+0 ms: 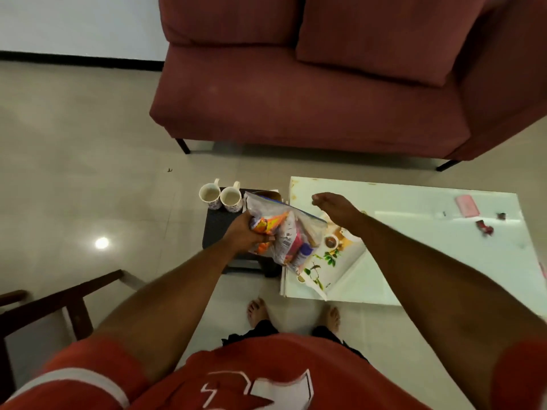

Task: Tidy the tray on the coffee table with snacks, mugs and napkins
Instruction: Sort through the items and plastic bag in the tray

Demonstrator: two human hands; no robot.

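Observation:
My left hand [247, 232] grips a clear zip bag of snack packets [284, 232], held above the gap between a dark stool and the white coffee table [414, 247]. Orange and purple packets show through the plastic. My right hand [334, 205] hovers just right of the bag's top with fingers loosely apart, holding nothing. Under the bag lies a white tray [334, 261] with a leaf and cup print, partly hidden by the bag and my right arm. Two white patterned mugs [220, 198] stand side by side on the stool's far edge.
The dark stool [220, 229] stands left of the table. A pink flat object [467, 205] and small red wrappers [485, 227] lie on the table's far right. A red sofa [296, 99] stands beyond. A wooden chair frame [59, 306] sits at lower left. My bare feet are below the table's edge.

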